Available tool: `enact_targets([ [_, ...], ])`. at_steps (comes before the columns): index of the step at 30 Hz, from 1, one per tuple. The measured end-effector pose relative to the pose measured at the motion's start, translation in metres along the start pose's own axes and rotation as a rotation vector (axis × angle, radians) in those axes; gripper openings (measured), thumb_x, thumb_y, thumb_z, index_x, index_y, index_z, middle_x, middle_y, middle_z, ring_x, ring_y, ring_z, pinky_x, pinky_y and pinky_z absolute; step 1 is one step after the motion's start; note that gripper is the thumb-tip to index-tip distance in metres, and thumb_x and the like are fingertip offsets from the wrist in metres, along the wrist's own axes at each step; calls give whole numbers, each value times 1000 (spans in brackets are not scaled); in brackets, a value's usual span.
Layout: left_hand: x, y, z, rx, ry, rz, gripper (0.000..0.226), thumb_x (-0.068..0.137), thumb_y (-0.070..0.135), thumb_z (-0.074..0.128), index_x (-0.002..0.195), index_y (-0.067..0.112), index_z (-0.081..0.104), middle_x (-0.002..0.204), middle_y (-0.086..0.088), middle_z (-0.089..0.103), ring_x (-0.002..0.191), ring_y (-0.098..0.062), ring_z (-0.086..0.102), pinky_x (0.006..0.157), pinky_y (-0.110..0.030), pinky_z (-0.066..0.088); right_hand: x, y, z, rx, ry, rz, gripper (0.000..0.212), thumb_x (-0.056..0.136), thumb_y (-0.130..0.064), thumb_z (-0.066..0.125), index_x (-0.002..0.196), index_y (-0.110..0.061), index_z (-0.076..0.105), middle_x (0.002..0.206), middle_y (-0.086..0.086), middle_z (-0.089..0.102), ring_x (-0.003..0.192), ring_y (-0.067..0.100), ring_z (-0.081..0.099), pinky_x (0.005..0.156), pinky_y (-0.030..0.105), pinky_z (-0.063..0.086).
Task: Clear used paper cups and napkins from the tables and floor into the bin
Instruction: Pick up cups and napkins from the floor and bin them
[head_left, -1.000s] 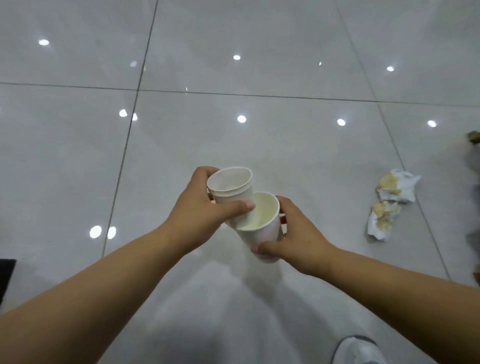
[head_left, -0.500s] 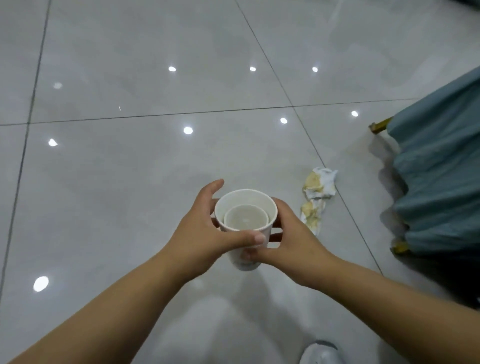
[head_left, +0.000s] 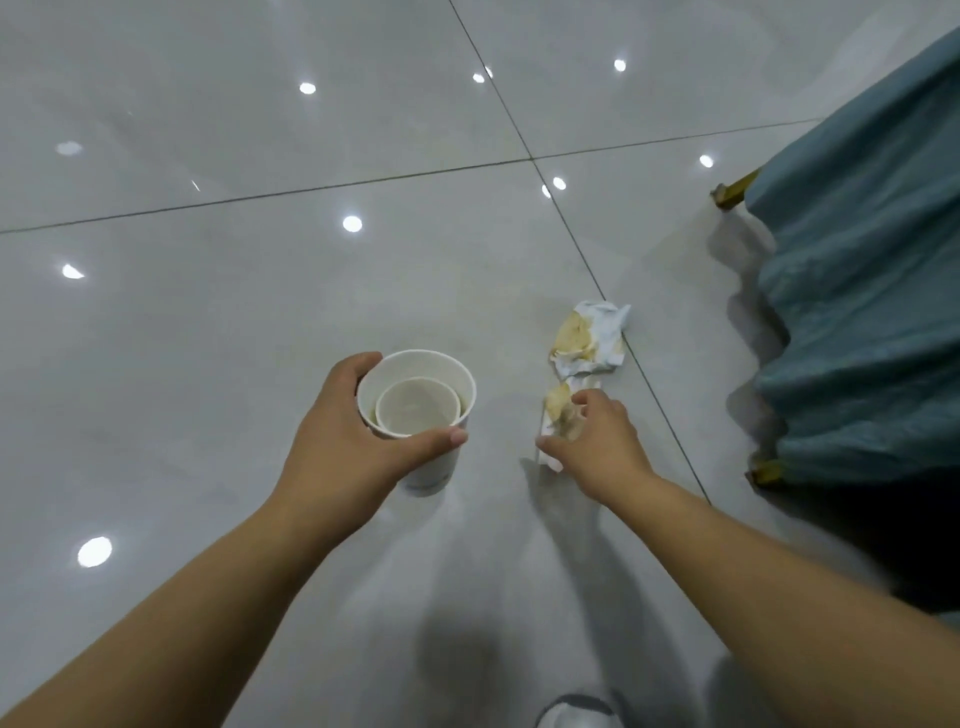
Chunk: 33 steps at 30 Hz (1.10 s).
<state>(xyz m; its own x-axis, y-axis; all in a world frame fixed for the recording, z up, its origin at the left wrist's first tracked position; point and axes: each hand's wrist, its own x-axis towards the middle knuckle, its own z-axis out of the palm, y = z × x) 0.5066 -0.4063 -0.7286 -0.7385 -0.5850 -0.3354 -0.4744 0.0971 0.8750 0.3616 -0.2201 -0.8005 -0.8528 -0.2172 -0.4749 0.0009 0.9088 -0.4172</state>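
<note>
Done: my left hand (head_left: 343, 447) holds two paper cups (head_left: 415, 402), one inside the other.
Now: my right hand (head_left: 597, 441) bends round the near napkin (head_left: 557, 410) on the floor (head_left: 208, 338). I cannot tell if it grips.
Left: the far napkin (head_left: 589, 338); I see no bin.

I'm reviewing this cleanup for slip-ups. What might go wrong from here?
1. The left hand alone grips the nested cups; the loose inner cup could tip out if the hand tilts them.
2. The right hand reaches only the nearer napkin, with no firm grip visible yet; it may slip.
3. The farther napkin, stained too, lies beside it and could get left behind.
</note>
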Motion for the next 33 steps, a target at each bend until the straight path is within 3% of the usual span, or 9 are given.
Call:
enact_targets([
  [4, 10, 4, 21, 22, -7, -22, 89, 57, 36, 86, 133, 26, 42, 118, 11, 52, 105, -14, 54, 81, -26, 40, 23, 15, 4, -105, -33, -10, 88, 74, -40, 74, 144, -25, 23, 146, 6, 18, 130, 31, 29, 104, 39, 34],
  [9, 20, 8, 39, 86, -31, -30, 94, 55, 41, 85, 136, 26, 40, 127, 8, 52, 109, -16, 53, 85, -29, 41, 34, 28, 16, -331, -77, -199, 39, 88, -37, 58, 122, -18, 51, 126, 7, 43, 109, 28, 48, 84, 36, 44],
  [13, 28, 10, 49, 103, -34, -33, 95, 55, 41, 85, 137, 25, 39, 125, 9, 51, 108, -15, 53, 83, -27, 40, 40, 28, 5, -239, 97, -273, 30, 87, -38, 58, 102, -14, 64, 102, 8, 58, 95, 30, 54, 74, 36, 45],
  [18, 38, 13, 57, 112, -22, -43, 95, 56, 39, 85, 138, 25, 39, 118, 12, 49, 105, -13, 52, 82, -26, 38, 76, 18, -23, -185, 355, -203, 35, 82, -36, 64, 107, -12, 65, 121, 12, 47, 112, 36, 38, 91, 37, 36],
  [22, 48, 18, 59, 133, -9, -34, 94, 57, 41, 84, 138, 25, 38, 116, 13, 47, 103, -13, 51, 82, -26, 37, 113, 2, -29, -273, 208, -160, 51, 86, -40, 57, 128, -14, 46, 154, 6, 12, 136, 36, 15, 109, 42, 20],
  [26, 53, 20, 56, 141, -12, -31, 94, 56, 41, 84, 137, 25, 39, 115, 13, 48, 104, -14, 52, 81, -26, 37, 138, -1, -22, -310, -43, -101, 77, 92, -42, 46, 150, -21, 0, 159, 3, -16, 144, 40, -10, 115, 51, 8],
  [28, 55, 18, 54, 146, -12, -30, 93, 57, 42, 84, 137, 25, 40, 116, 13, 48, 104, -14, 53, 81, -26, 37, 139, 3, -18, -349, -153, -83, 72, 95, -44, 39, 150, -32, -6, 159, 2, -18, 143, 41, -13, 115, 54, 6],
  [30, 56, 15, 52, 144, -12, -35, 93, 57, 42, 84, 137, 24, 40, 117, 12, 48, 105, -14, 53, 82, -26, 37, 133, 7, -12, -385, -161, -95, 61, 96, -43, 36, 149, -36, 6, 160, 2, -12, 144, 41, -9, 114, 52, 11],
  [33, 55, 10, 47, 135, -15, -45, 92, 59, 41, 84, 138, 23, 39, 117, 13, 47, 104, -13, 51, 82, -26, 37, 110, 8, 2, -467, 2, -157, 54, 94, -34, 44, 144, -25, 27, 156, 7, 13, 134, 38, 21, 103, 43, 29],
])
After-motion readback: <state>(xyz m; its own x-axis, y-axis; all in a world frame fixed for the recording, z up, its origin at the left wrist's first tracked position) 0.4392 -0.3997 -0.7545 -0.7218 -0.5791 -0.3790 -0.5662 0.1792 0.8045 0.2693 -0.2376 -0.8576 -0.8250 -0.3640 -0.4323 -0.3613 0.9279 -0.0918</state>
